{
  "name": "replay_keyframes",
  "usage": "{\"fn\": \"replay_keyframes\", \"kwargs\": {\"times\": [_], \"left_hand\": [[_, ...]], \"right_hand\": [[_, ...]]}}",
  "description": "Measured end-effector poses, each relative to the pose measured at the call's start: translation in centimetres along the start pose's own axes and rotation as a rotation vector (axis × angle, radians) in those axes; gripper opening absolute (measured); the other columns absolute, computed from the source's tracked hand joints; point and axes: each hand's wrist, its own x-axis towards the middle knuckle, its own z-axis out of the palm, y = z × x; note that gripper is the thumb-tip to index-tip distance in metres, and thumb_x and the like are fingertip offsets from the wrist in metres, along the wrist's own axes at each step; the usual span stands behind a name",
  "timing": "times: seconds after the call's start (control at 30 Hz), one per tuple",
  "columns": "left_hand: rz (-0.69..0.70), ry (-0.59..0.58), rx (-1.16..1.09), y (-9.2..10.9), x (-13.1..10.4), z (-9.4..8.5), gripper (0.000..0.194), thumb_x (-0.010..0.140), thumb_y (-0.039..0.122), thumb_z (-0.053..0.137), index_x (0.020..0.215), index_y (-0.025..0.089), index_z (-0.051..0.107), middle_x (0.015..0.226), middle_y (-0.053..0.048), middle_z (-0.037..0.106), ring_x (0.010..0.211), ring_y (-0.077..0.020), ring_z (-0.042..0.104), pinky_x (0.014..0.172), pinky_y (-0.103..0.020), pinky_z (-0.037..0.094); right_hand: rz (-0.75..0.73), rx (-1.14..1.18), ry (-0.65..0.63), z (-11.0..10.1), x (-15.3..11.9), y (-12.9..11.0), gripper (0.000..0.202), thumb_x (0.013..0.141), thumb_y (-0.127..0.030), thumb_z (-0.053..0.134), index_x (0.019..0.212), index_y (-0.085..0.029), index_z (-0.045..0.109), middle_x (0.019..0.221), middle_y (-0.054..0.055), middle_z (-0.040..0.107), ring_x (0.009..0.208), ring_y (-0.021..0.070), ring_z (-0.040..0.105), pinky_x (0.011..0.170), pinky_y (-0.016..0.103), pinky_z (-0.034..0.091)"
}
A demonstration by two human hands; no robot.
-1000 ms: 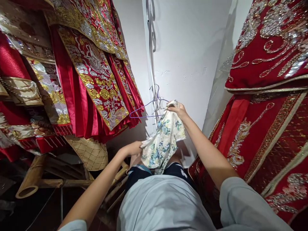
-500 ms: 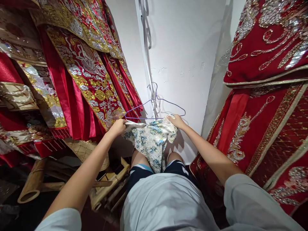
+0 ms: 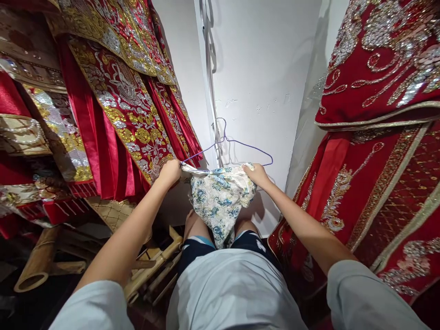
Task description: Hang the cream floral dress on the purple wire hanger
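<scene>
A white cloth garment with a blue and green floral print (image 3: 220,192) hangs stretched between both hands in front of my thighs. My left hand (image 3: 170,173) is closed on its upper left edge, close to the left end of a purple wire hanger (image 3: 240,143). At the upper right edge, my right hand (image 3: 256,174) pinches the fabric. The hanger is upright behind the top of the garment, with its hook near a pale rail. Its lower bar is mostly hidden by the cloth, and I cannot tell whether the garment is on it.
Red embroidered costumes with gold and silver (image 3: 127,105) hang close on the left. Another beaded red costume (image 3: 367,151) stands close on the right. A white wall (image 3: 254,78) is ahead, with a narrow vertical rail (image 3: 209,78). Bamboo furniture (image 3: 151,270) sits low at left.
The garment's top edge has been drawn up over the hanger's lower bar and spread flatter. The hanger has shifted slightly right. Both hands keep their hold.
</scene>
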Motion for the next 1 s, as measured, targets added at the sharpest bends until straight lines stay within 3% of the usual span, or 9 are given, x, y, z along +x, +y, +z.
{"fn": "replay_keyframes", "kwargs": {"times": [0.2,0.33,0.57,0.63,0.77,0.83,0.9,1.0], "left_hand": [[-0.025,-0.004,0.078,-1.0,-1.0,-1.2,0.018,0.077,0.006,0.052,0.087,0.011,0.066,0.097,-0.024,0.068,0.093,-0.0373,0.068,0.081,-0.040,0.051],[-0.050,0.039,0.065,-0.1,0.3,-1.8,0.020,0.078,0.008,0.052,0.090,0.009,0.068,0.097,-0.025,0.069,0.097,-0.0359,0.067,0.081,-0.036,0.051],[-0.071,-0.069,0.030,1.2,2.5,-1.5,0.022,0.074,0.007,0.054,0.091,0.005,0.069,0.098,-0.028,0.069,0.092,-0.0366,0.068,0.077,-0.036,0.051],[0.005,-0.056,0.002,2.5,2.9,-1.8,0.025,0.074,0.008,0.054,0.095,0.008,0.069,0.101,-0.024,0.070,0.093,-0.0336,0.068,0.079,-0.034,0.050],[0.325,-0.015,-0.210,4.5,3.3,-2.1,0.035,0.075,0.007,0.045,0.103,0.013,0.066,0.106,-0.013,0.070,0.095,-0.0253,0.064,0.083,-0.028,0.048],[0.385,-0.020,-0.322,4.4,3.3,-1.6,0.036,0.077,0.009,0.042,0.105,0.014,0.064,0.102,-0.010,0.069,0.091,-0.0228,0.062,0.081,-0.027,0.047],[0.398,-0.025,-0.392,3.5,3.2,-1.0,0.033,0.079,0.013,0.041,0.105,0.015,0.062,0.099,-0.009,0.069,0.085,-0.0219,0.061,0.078,-0.028,0.047],[0.391,0.018,-0.391,2.3,3.1,-0.3,0.035,0.079,0.016,0.041,0.106,0.015,0.062,0.096,-0.009,0.069,0.084,-0.0232,0.061,0.077,-0.030,0.045]], "right_hand": [[0.015,0.022,-0.028,1.5,-0.4,-0.2,0.040,0.081,-0.043,0.055,0.055,-0.024,0.033,0.052,-0.005,0.032,0.055,0.0128,0.032,0.055,0.028,0.027],[0.005,0.036,-0.046,1.9,-1.3,-0.3,0.040,0.083,-0.046,0.053,0.056,-0.024,0.031,0.053,-0.005,0.032,0.055,0.0125,0.031,0.055,0.028,0.027],[-0.060,-0.031,-0.013,0.8,-2.5,-1.1,0.042,0.086,-0.045,0.054,0.057,-0.023,0.032,0.052,-0.005,0.034,0.055,0.0124,0.031,0.055,0.028,0.026],[-0.071,-0.071,-0.010,0.7,-2.5,-1.2,0.043,0.086,-0.045,0.054,0.056,-0.023,0.034,0.051,-0.004,0.036,0.055,0.0127,0.032,0.055,0.028,0.026],[-0.100,-0.051,-0.044,0.4,-2.7,-1.4,0.040,0.088,-0.047,0.054,0.058,-0.021,0.047,0.054,-0.001,0.049,0.055,0.0149,0.042,0.056,0.028,0.033],[-0.147,-0.003,-0.084,-0.4,-3.0,-1.5,0.035,0.088,-0.047,0.054,0.069,-0.019,0.062,0.067,0.003,0.063,0.067,0.0191,0.057,0.065,0.029,0.042],[-0.213,0.017,-0.137,-1.7,-3.5,-1.7,0.031,0.085,-0.047,0.060,0.098,-0.020,0.072,0.097,0.007,0.072,0.094,0.0251,0.065,0.082,0.033,0.049],[-0.242,-0.068,-0.105,-4.3,-3.4,-1.7,0.070,0.076,-0.042,0.072,0.141,-0.026,0.053,0.131,0.010,0.064,0.122,0.0310,0.058,0.098,0.041,0.047]]}}
